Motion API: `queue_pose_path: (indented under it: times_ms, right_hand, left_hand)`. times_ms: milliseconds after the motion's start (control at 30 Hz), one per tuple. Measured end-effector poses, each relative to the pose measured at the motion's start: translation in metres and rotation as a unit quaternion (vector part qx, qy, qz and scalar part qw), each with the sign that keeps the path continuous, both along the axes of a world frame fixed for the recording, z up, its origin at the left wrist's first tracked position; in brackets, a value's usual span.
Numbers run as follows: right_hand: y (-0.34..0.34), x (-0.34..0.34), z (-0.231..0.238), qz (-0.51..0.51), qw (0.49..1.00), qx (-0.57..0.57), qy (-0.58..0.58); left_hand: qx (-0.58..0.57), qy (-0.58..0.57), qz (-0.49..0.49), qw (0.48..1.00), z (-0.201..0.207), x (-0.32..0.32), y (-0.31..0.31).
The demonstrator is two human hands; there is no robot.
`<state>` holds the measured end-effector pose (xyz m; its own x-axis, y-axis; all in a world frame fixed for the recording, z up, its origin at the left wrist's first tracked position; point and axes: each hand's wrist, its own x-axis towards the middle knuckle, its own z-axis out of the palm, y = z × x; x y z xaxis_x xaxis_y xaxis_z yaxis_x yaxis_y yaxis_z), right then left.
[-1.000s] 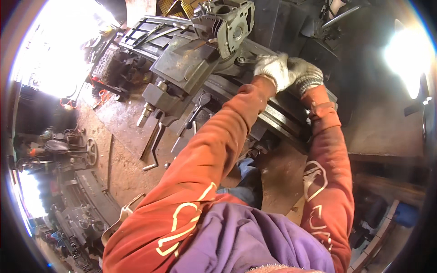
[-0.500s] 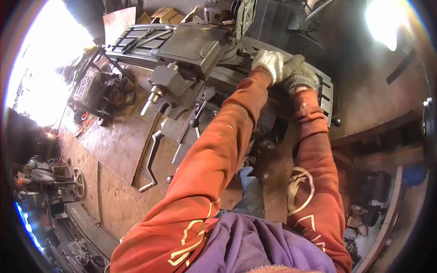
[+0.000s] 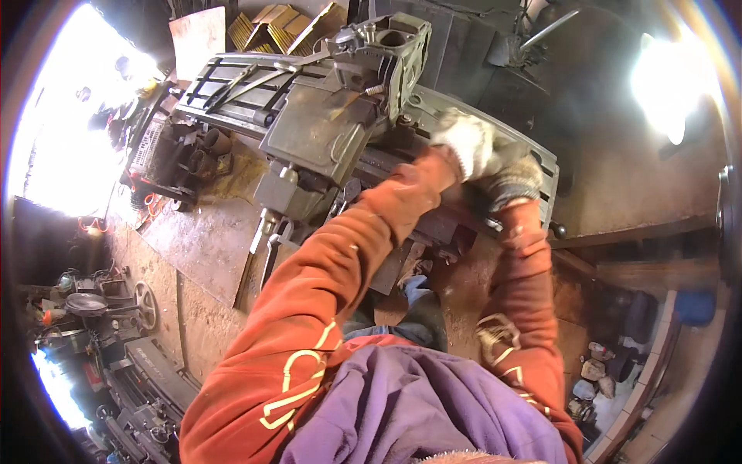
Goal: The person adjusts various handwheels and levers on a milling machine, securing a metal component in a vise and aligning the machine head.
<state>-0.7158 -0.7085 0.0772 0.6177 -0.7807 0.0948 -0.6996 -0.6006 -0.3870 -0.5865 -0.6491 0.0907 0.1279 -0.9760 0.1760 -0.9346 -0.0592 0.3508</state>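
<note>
Both my hands are gloved and close together over the right part of a milling machine's slotted table [image 3: 533, 151]. My left hand [image 3: 468, 139], in a pale knitted glove, looks closed, its fingers curled away from view. Beside it, my right hand [image 3: 516, 168] wears a darker, grimy glove and is closed too. What they grip, if anything, is hidden by the gloves and blur. Just left of my hands stands a heavy grey cast machine head [image 3: 321, 127] with a round bore at its far end. A metal spindle [image 3: 263, 228] juts from its near side.
Long tools [image 3: 232, 85] lie on the table's left end, with yellow-brown ribbed pieces [image 3: 278, 27] behind. A ball-ended handle [image 3: 558, 230] sticks out at the right. A handwheel [image 3: 145, 305] and other machinery stand lower left. A bright lamp [image 3: 668, 85] glares upper right.
The view has shifted, so the machine sits lower and more of its far end shows. My hands stay together at the table's right part, and my left forearm now covers the crank handle.
</note>
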Motion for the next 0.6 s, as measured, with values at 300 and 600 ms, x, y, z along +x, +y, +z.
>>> queue_pose_path:
  times_ms: [300,600]
  right_hand:
    - [-0.155,0.062,-0.027,0.237,0.956,-0.014,0.173]
    - [-0.149,0.060,-0.046,0.145,0.968,-0.050,0.197]
  left_hand:
    - [-0.025,0.146,0.254,0.956,-0.042,0.006,-0.076]
    - [0.028,0.184,0.239,0.953,-0.024,0.004,-0.060]
